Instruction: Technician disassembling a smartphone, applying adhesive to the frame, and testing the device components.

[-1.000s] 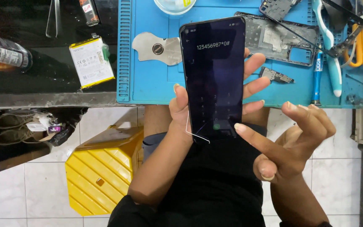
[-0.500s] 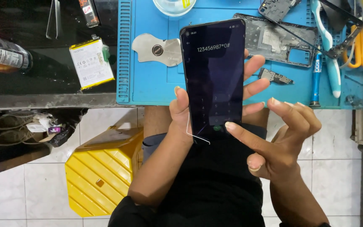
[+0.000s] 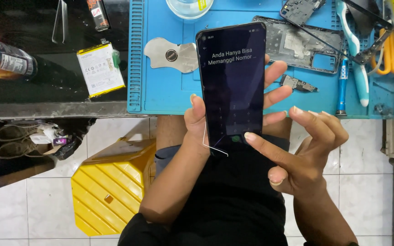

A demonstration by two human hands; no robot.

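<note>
So the left hand (image 3: 206,123) was gripping the slim black glass-fronted smartphone (image 3: 233,86) upright over the blue silicone desk mat (image 3: 169,91), right hand (image 3: 302,155) open, index fingertip (image 3: 250,136) touching the lit screen's green button, frame parts unassembled.

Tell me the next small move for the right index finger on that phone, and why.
Probably lift the right hand off the glass. Its index fingertip rests at the green button low on the phone, which the left hand holds upright, and a text message already fills the screen's top, so the tap seems registered.
</note>
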